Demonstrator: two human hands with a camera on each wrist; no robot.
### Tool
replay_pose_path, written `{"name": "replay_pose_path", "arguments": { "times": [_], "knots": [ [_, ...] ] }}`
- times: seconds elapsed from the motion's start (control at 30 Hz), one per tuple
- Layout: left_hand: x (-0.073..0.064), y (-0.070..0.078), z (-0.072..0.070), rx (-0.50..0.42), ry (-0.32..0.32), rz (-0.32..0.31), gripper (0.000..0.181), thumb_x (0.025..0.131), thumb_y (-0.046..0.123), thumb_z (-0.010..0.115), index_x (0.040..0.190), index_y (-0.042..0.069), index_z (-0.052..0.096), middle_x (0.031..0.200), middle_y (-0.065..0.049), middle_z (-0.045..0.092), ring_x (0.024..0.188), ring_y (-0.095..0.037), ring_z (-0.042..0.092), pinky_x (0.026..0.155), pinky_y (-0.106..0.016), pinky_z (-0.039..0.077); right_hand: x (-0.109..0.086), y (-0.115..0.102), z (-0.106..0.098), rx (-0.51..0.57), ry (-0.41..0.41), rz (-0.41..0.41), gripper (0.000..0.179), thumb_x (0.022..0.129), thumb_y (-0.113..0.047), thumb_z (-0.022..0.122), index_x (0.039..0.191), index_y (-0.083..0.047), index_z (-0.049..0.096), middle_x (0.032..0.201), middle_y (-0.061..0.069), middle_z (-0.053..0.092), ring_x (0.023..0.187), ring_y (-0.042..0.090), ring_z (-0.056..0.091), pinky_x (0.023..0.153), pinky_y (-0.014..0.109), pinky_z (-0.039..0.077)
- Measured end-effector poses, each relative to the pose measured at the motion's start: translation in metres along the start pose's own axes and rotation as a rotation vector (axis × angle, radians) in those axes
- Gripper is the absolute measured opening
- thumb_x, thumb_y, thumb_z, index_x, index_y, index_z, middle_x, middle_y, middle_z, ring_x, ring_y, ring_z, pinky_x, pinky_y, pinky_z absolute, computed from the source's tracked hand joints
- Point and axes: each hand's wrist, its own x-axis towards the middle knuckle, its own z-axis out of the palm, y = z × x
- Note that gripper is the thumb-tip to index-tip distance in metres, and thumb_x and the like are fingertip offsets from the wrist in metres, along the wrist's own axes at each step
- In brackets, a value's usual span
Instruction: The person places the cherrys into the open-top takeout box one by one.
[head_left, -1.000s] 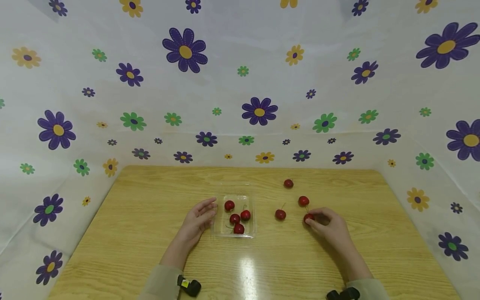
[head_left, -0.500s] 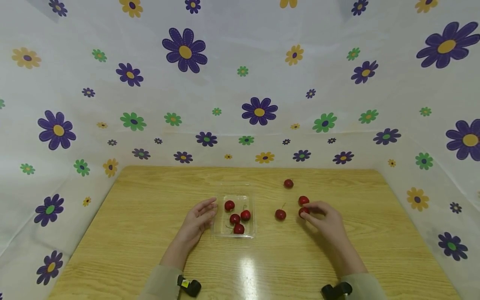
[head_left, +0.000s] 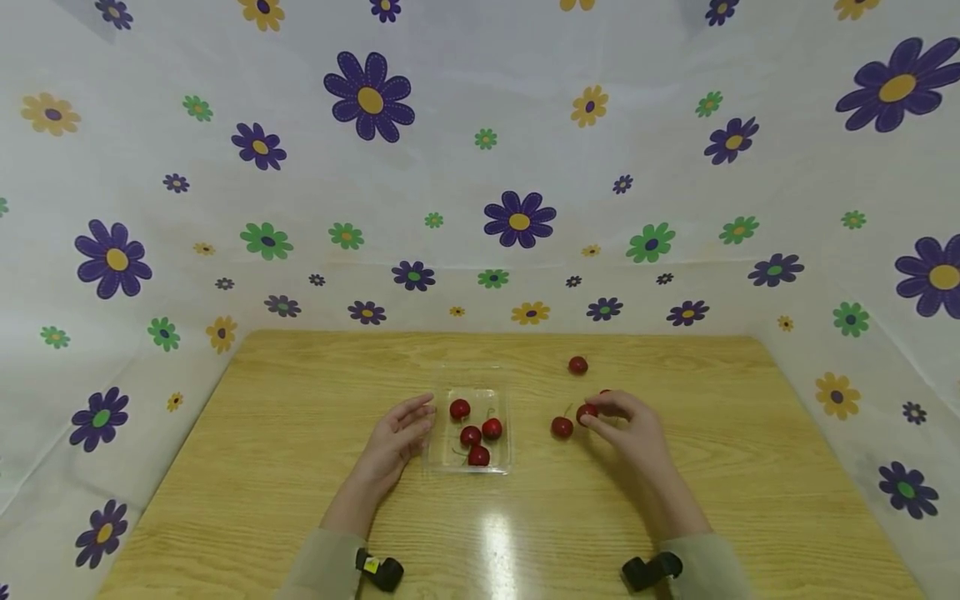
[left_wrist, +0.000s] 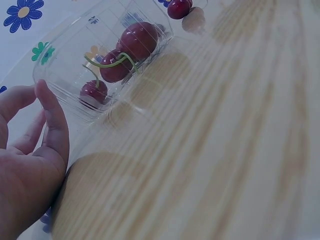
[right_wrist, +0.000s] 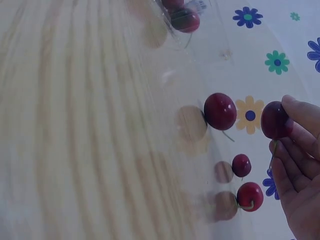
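A dark red cherry [head_left: 587, 413] is pinched between the thumb and fingers of my right hand [head_left: 637, 435]. The right wrist view shows this cherry [right_wrist: 275, 119] raised off the table, its stem hanging down. A clear plastic container [head_left: 512, 433] with several cherries in it stands on the table, left of my right hand. Against the container's left side rests my left hand [head_left: 397, 437], its fingers loosely bent. Just left of the held cherry lies a stemmed cherry [head_left: 562, 427]. Another cherry [right_wrist: 250, 196] is mostly hidden behind my right hand in the head view.
Farther back on the wooden table [head_left: 300, 400] lies a single cherry [head_left: 577, 365]. A white cloth [head_left: 435, 167] printed with flowers rises behind the table and along both sides.
My right hand has lifted the cherry and carried it leftward, covering most of the cherry behind it. The left hand and the container have stayed in place.
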Motion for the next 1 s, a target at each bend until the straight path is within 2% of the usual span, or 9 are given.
{"name": "replay_pose_path", "arguments": {
  "times": [0.17, 0.37, 0.43, 0.57, 0.67, 1.0],
  "knots": [
    [0.001, 0.001, 0.0, -0.007, -0.006, 0.0, 0.053, 0.106, -0.004, 0.055, 0.158, -0.005, 0.041, 0.123, 0.004, 0.062, 0.101, -0.005, 0.062, 0.071, -0.015, 0.055, 0.005, -0.008, 0.007, 0.004, -0.008, -0.016, 0.027, 0.092, -0.009, 0.084, 0.117, -0.002, 0.078, 0.114, 0.015, 0.078, 0.098, -0.007, 0.062, 0.097, 0.036, 0.059],
    [0.001, 0.001, 0.0, -0.004, -0.013, 0.004, 0.053, 0.107, -0.003, 0.054, 0.158, -0.005, 0.04, 0.121, 0.006, 0.062, 0.101, -0.004, 0.062, 0.071, -0.015, 0.055, 0.011, -0.02, 0.016, 0.029, -0.017, -0.033, 0.028, 0.091, -0.009, 0.085, 0.118, -0.003, 0.078, 0.116, 0.014, 0.078, 0.1, -0.002, 0.063, 0.099, 0.047, 0.058],
    [0.0, 0.001, 0.0, -0.006, -0.015, 0.006, 0.053, 0.107, -0.004, 0.054, 0.158, -0.005, 0.04, 0.121, 0.006, 0.062, 0.102, -0.003, 0.062, 0.071, -0.015, 0.055, 0.013, -0.024, 0.019, 0.04, -0.025, -0.041, 0.028, 0.091, -0.009, 0.085, 0.118, -0.003, 0.078, 0.116, 0.014, 0.078, 0.102, 0.004, 0.066, 0.1, 0.05, 0.058],
    [0.0, 0.001, 0.0, -0.008, -0.012, 0.004, 0.053, 0.106, -0.004, 0.055, 0.158, -0.005, 0.04, 0.12, 0.006, 0.063, 0.102, -0.004, 0.062, 0.07, -0.015, 0.055, 0.017, -0.034, 0.024, 0.074, -0.043, -0.052, 0.028, 0.092, -0.009, 0.084, 0.117, -0.001, 0.078, 0.116, 0.016, 0.077, 0.106, 0.026, 0.071, 0.102, 0.053, 0.057],
    [0.001, 0.001, 0.0, -0.008, -0.011, 0.001, 0.054, 0.106, -0.003, 0.055, 0.158, -0.005, 0.04, 0.121, 0.006, 0.062, 0.102, -0.004, 0.062, 0.07, -0.015, 0.055, 0.019, -0.041, 0.029, 0.09, -0.059, -0.046, 0.028, 0.093, -0.011, 0.084, 0.118, -0.002, 0.078, 0.117, 0.016, 0.077, 0.109, 0.035, 0.07, 0.103, 0.056, 0.055],
    [0.0, 0.0, -0.001, -0.003, -0.017, 0.003, 0.054, 0.107, -0.002, 0.056, 0.158, -0.005, 0.04, 0.123, 0.004, 0.062, 0.102, -0.004, 0.062, 0.071, -0.015, 0.055, 0.023, -0.051, 0.044, 0.117, -0.095, -0.116, 0.028, 0.09, -0.008, 0.085, 0.116, -0.002, 0.078, 0.113, 0.014, 0.078, 0.105, 0.03, 0.072, 0.101, 0.061, 0.056]
  ]
}}
